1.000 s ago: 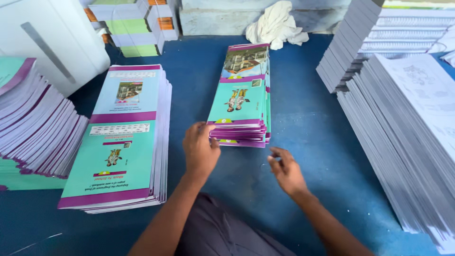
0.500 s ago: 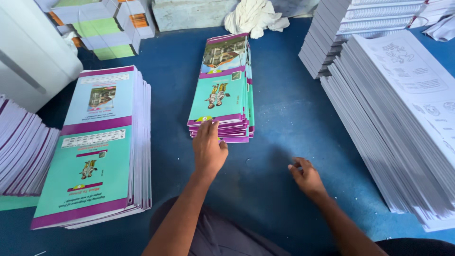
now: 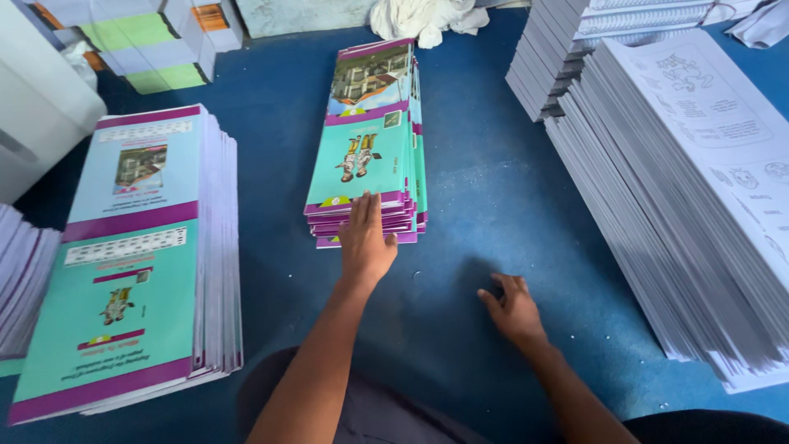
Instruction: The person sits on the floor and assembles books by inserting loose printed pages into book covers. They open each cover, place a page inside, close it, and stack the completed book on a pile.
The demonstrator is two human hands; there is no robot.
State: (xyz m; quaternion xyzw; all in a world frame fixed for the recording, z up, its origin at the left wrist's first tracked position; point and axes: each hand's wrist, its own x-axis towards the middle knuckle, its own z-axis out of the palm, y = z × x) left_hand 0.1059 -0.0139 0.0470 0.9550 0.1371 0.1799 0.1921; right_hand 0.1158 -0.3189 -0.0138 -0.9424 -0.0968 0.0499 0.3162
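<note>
A stack of teal and purple printed covers [image 3: 370, 140] lies in the middle of the blue surface [image 3: 485, 189]. My left hand [image 3: 365, 240] rests flat on its near edge, fingers stretched over the top sheet. My right hand [image 3: 514, 310] lies on the bare blue surface to the right, fingers loosely spread and holding nothing. A taller pile of the same covers [image 3: 131, 255] sits at the left.
Large piles of white printed sheets [image 3: 682, 173] fill the right side. A white crumpled cloth [image 3: 423, 16] lies at the back. Green and white paper bundles [image 3: 156, 41] stand at the back left, beside a white box [image 3: 37, 107].
My left hand has slid forward onto the near edge of the middle stack. My right hand has stayed on the blue surface. The view has shifted closer.
</note>
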